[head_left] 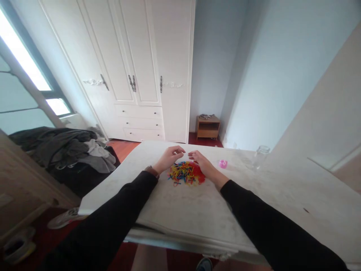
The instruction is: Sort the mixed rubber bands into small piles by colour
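A heap of small strips [183, 173] in yellow, blue, red and green lies on the white table; some look like thin loops or bands. Along its right side is a solid red patch [199, 173] whose kind I cannot make out. My left hand [169, 157] hovers at the heap's far left edge, fingers curved and apart from the thumb. Facing it, my right hand [199, 160] is over the far right edge with its fingers stretched inward. The fingertips of both hands are close but not touching, and nothing shows between them.
On the table [197, 222], a pink round object [223, 163] is right of my right hand, with a clear glass jar [261, 156] farther right. A small dark mark [306, 210] lies near the right side. Clothes [62, 150] are piled at the left; a wardrobe [135, 56] stands behind.
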Motion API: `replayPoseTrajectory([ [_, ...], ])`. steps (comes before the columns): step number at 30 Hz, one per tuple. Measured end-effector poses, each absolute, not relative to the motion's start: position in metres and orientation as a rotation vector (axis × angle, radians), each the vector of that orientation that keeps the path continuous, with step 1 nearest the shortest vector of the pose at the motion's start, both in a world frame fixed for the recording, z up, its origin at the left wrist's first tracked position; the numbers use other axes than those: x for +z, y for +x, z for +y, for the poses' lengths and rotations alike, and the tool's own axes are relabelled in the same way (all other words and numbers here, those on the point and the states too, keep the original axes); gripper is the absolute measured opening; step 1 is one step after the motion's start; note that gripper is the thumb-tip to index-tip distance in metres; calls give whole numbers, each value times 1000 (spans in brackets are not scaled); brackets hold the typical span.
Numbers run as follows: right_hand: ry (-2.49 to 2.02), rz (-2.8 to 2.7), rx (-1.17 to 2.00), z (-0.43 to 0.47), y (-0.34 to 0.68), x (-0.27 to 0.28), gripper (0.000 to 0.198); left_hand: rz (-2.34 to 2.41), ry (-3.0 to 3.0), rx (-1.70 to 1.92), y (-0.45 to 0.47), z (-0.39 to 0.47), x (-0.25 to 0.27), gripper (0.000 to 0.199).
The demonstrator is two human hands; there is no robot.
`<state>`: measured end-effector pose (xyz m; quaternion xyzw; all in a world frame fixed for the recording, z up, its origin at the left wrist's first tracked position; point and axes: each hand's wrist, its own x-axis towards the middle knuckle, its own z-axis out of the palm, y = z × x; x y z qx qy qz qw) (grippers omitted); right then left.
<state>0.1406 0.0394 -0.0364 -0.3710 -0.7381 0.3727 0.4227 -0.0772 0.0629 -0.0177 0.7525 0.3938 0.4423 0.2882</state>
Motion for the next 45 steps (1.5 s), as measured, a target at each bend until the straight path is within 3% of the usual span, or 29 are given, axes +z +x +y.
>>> replayPoseTrajectory([
  [3, -971, -1763, 845, 39, 147, -30, 30, 994, 2188, 1073, -69, 48, -14, 28],
  [5, -973, -1748, 779, 37, 152, -25, 29, 954, 2338, 993, -59, 35, -12, 45],
  [7, -978, -1727, 746, 34, 154, -21, 30, 927, 2550, 769, -48, 23, -11, 75],
  [9, -996, -1712, 709, 33, 154, -19, 29, 946, 2701, 571, -37, 15, -12, 87],
  [15, -1032, -1796, 627, 35, 152, -25, 26, 1025, 2845, 494, -23, 13, -19, 31],
  [19, -1025, -1872, 601, 38, 153, -27, 26, 960, 2843, 553, -31, 20, -18, 14],
  [28, -1005, -1880, 595, 44, 162, -27, 25, 1032, 2586, 864, -82, 22, 7, 18],
  [37, -972, -1946, 556, 44, 158, -31, 25, 861, 2433, 932, -97, 24, 10, 19],
  [40, -970, -1958, 514, 47, 159, -34, 25, 913, 2454, 863, -100, 20, 10, 28],
  [45, -1066, -1980, 581, 50, 160, -38, 21, 1057, 2623, 465, -98, 7, 0, 83],
])
